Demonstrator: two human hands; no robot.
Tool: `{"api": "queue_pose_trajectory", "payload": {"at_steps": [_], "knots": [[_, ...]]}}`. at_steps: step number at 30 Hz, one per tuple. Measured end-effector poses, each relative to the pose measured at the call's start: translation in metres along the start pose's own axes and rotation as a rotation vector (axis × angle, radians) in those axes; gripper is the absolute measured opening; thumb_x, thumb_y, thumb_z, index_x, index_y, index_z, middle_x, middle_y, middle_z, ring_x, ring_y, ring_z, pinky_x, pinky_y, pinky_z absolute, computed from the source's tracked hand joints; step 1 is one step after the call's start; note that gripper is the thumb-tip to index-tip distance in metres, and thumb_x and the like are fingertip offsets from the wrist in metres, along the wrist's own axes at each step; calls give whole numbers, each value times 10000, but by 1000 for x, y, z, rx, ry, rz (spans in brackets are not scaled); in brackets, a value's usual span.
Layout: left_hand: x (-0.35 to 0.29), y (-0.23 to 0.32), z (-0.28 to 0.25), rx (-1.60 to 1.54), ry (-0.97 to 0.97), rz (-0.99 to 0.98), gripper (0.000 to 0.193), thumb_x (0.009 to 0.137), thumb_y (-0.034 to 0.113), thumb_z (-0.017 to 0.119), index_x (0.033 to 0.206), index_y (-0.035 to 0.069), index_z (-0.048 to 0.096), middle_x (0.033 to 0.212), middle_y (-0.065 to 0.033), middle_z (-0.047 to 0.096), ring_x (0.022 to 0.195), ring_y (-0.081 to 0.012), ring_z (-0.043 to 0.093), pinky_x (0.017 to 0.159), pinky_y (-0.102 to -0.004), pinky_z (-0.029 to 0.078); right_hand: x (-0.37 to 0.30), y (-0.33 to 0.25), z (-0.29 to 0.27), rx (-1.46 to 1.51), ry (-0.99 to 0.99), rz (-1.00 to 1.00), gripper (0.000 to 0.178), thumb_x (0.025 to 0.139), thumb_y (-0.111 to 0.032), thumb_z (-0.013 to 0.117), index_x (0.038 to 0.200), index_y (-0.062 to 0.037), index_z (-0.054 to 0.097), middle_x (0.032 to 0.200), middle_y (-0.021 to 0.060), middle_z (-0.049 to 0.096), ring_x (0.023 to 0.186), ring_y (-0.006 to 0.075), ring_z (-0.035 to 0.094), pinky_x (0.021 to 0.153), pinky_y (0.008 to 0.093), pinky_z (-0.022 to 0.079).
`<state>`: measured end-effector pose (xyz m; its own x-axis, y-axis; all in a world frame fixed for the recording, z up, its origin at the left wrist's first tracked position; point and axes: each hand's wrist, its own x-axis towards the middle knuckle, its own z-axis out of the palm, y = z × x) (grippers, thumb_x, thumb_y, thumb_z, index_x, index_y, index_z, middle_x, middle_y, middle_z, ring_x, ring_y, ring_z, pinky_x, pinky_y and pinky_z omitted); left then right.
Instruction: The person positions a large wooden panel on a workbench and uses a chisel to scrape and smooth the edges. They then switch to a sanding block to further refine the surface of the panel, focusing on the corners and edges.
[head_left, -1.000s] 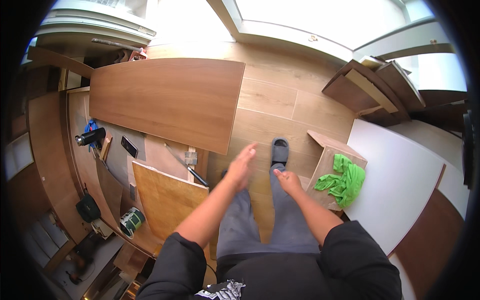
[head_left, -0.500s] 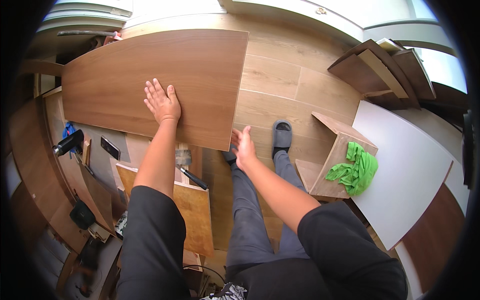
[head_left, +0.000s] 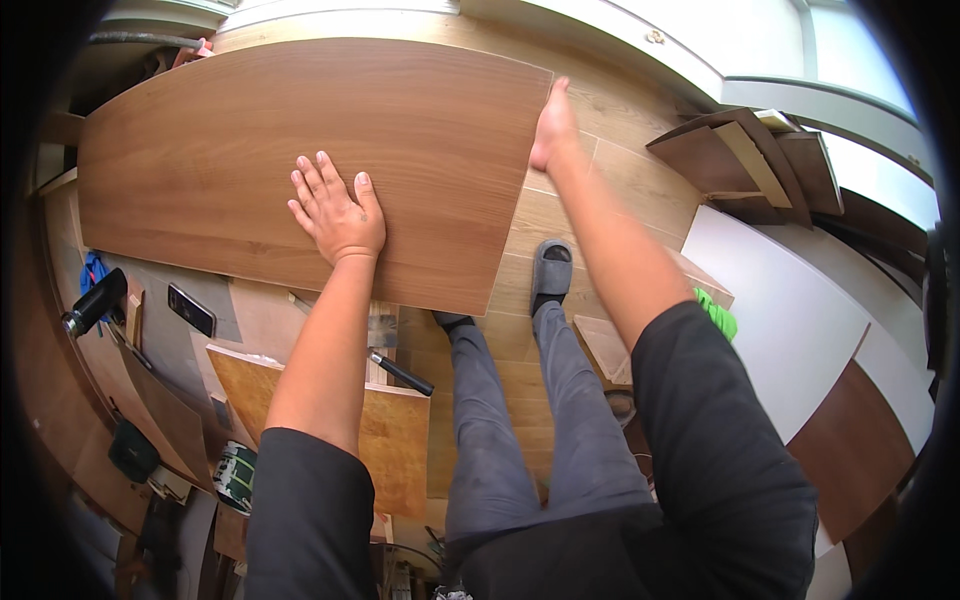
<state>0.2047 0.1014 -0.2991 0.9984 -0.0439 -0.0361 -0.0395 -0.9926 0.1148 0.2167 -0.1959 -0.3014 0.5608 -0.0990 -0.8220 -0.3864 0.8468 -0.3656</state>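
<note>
Hands grip one brown board (head_left: 300, 150) over plank flooring (head_left: 610, 200) — left hand (head_left: 335, 210) flat, right hand (head_left: 553, 125) holding its edge.

Large brown wood-grain panel (head_left: 300, 150), flat

Left hand (head_left: 335, 212) flat, palm down, fingers spread, arm extended. Right hand (head_left: 553, 125) reached further forward, fingers together, edge-on.

The left hand (head_left: 337, 212) is pressing flat on the panel (head_left: 250, 150) at frame centre; the right hand (head_left: 553, 128) is gripping its right edge.
</note>
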Motion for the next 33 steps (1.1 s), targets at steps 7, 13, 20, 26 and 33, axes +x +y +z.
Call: {"api": "queue_pose_trajectory", "payload": {"at_steps": [7,13,20,26,33], "knots": [[2,-1,-3,-46,-6,-7,714,1001,499,393,1591,124,248,1678,-109,144,1546,-286,113,1238,-514,40,35,-78,19,212,212,-452,805,1024,-655,229,1508,-19,324,1452,247,441,1311,399,470,1111,597,355],[1,-5,-1,-50,18,6,700,1005,488,417,1590,142,250,1670,-124,165,1546,-295,109,1234,-508,32,17,-32,24,-450,389,-406,743,1043,-576,366,1474,29,386,1533,251,383,1398,356,398,1190,516,242],[1,-3,1,-43,18,1,699,1001,480,428,1586,137,259,1669,-123,170,1545,-297,115,1233,-513,38,-1,-13,22,-382,311,-384,841,1008,-592,468,1522,54,305,1634,208,228,1512,299,217,1219,439,203],[1,-2,0,-36,11,-6,697,997,470,437,1586,141,261,1671,-119,168,1544,-300,120,1232,-517,41,-13,6,12,-372,267,-369,855,1010,-603,454,1488,97,341,1592,218,315,1447,298,340,1191,432,265],[1,-3,-1,-31,15,-4,705,994,480,422,1587,135,259,1675,-112,158,1542,-293,131,1233,-524,56,-24,41,-12,-448,285,-444,773,1036,-557,431,1459,89,398,1535,218,406,1405,292,397,1173,414,297]]}}
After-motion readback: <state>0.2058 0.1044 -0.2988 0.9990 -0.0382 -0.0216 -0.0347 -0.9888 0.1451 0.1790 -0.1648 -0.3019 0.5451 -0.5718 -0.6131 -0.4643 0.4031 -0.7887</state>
